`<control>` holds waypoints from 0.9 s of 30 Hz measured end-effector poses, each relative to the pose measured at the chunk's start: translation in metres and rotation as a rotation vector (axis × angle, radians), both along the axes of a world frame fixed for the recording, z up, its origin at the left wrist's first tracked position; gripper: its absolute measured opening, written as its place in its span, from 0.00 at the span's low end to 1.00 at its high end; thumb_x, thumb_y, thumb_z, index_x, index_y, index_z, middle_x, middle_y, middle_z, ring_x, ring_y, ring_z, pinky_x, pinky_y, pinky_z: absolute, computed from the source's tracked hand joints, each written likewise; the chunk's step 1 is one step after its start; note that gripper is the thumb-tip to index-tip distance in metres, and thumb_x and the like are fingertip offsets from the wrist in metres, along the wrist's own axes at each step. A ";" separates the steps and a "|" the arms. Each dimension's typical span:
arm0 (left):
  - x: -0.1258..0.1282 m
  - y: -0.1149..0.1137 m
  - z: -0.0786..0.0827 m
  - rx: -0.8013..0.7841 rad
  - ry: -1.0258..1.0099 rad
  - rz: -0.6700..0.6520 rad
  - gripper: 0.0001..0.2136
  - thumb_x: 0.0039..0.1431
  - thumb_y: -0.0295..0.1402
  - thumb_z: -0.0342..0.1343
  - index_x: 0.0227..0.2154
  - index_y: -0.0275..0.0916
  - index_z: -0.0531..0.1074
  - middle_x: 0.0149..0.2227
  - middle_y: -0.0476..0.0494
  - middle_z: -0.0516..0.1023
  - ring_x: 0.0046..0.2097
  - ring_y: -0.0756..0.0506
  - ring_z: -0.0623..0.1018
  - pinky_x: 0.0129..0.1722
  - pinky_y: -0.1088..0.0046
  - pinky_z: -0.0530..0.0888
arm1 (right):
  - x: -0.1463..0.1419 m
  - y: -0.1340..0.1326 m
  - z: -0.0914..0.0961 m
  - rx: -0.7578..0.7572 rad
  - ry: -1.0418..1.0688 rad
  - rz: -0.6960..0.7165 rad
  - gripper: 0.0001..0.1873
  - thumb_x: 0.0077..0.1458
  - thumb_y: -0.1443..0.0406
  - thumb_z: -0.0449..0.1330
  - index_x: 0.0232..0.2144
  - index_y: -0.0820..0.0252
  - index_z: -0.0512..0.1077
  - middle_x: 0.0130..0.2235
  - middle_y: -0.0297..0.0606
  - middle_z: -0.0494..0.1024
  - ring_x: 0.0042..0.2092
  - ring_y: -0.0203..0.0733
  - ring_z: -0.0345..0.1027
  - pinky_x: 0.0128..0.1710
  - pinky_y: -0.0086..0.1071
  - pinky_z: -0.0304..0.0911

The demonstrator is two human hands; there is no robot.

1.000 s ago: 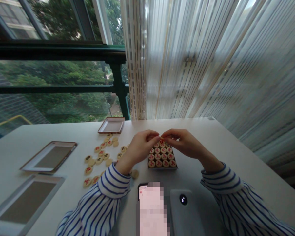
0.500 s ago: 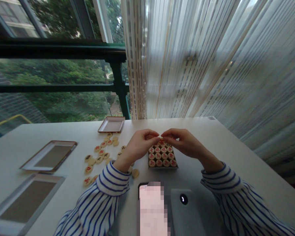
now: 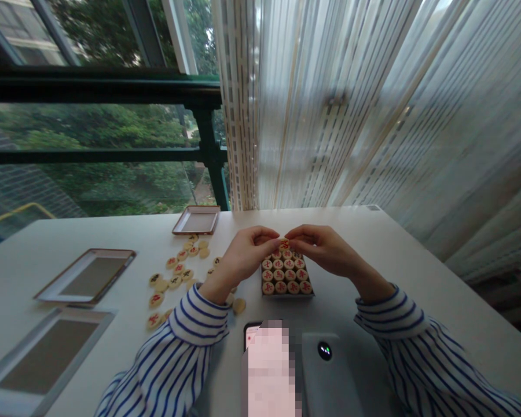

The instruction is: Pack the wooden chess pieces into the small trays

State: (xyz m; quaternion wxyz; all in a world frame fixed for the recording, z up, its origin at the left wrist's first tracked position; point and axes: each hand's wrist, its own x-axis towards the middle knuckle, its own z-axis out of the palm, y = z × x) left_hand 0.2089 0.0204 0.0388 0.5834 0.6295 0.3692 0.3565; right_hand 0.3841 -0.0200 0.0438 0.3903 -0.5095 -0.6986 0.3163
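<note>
A small box (image 3: 287,293) near the middle of the white table (image 3: 417,272) holds rows of round, pale wooden game pieces with red characters. Above its far edge, my left hand (image 3: 243,257) and my right hand (image 3: 323,247) meet. Their fingertips pinch one red-marked piece (image 3: 283,242) between them. Both hands are closed in a pinch. Loose pieces (image 3: 178,277) with red and dark marks lie scattered on the table left of my left hand.
A small tray (image 3: 197,220) sits at the back. Two larger flat lids or trays (image 3: 87,277) (image 3: 43,353) lie at the left. A phone (image 3: 260,347) and a grey device (image 3: 327,365) rest at the near edge. Curtains and a window stand behind.
Both hands stay pinched together over the box's far edge. They have risen very slightly; nothing else moved.
</note>
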 end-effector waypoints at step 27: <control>-0.002 0.000 0.001 -0.072 -0.048 -0.040 0.12 0.48 0.32 0.59 0.36 0.32 0.71 0.32 0.42 0.77 0.32 0.50 0.75 0.36 0.71 0.73 | -0.001 -0.002 -0.004 0.231 -0.179 0.044 0.13 0.51 0.61 0.58 0.39 0.59 0.71 0.35 0.36 0.76 0.35 0.35 0.67 0.36 0.30 0.62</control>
